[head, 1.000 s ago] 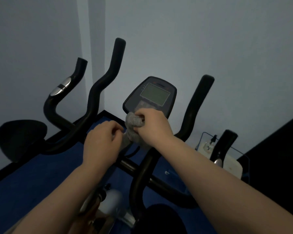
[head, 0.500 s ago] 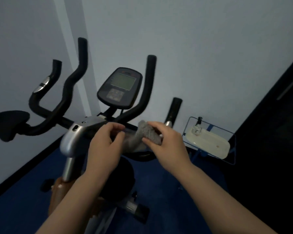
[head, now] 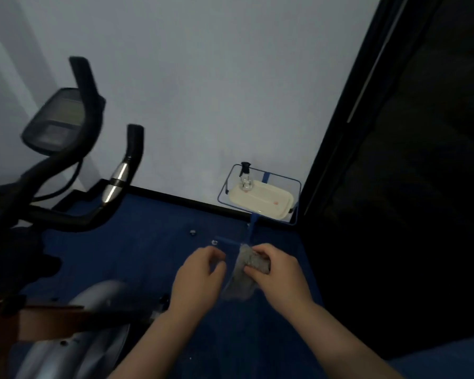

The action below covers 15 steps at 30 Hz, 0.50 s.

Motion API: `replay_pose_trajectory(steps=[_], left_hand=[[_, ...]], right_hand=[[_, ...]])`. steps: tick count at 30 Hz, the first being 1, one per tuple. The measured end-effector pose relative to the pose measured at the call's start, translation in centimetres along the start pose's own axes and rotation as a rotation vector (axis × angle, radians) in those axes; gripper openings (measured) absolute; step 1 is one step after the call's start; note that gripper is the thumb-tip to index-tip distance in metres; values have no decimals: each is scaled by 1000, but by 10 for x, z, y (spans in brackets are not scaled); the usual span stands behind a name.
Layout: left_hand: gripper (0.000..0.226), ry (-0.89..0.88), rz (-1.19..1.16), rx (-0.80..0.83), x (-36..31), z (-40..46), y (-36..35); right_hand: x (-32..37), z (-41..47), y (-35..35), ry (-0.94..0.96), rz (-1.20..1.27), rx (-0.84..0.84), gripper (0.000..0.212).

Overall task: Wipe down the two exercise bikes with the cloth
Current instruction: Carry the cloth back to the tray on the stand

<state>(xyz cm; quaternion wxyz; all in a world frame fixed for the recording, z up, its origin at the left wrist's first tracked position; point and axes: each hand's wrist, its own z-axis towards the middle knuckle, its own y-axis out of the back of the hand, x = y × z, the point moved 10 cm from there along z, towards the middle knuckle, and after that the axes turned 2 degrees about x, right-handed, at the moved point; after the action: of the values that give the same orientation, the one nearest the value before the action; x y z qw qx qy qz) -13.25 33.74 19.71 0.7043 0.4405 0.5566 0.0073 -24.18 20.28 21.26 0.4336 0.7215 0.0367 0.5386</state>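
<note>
No legible text, console display [head: 56, 120] blurred

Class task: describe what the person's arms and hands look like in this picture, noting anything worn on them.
Both forearms are bare as far as the frame shows: no sleeves. The left hand and right hand wear no gloves, and no rings, watch or bracelet can be seen. The view is dim and slightly blurred.

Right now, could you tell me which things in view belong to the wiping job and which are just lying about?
Part of the job:
- grey cloth, gripped by the right hand
- left hand, fingers curled beside the cloth
- exercise bike

Just lying about:
- pump bottle standing on a cream tray
- blue wire rack holding them
</note>
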Motion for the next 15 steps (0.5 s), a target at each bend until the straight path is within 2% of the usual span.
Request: replay_pose_trajectory(steps=[7, 15], left_hand=[[14, 212, 172, 240, 57, 32, -64], [14, 221, 161, 394, 65, 147, -112]], right_hand=[[-85, 31, -4, -229, -27, 74, 17], [-138, 108, -3, -430, -64, 93, 19]])
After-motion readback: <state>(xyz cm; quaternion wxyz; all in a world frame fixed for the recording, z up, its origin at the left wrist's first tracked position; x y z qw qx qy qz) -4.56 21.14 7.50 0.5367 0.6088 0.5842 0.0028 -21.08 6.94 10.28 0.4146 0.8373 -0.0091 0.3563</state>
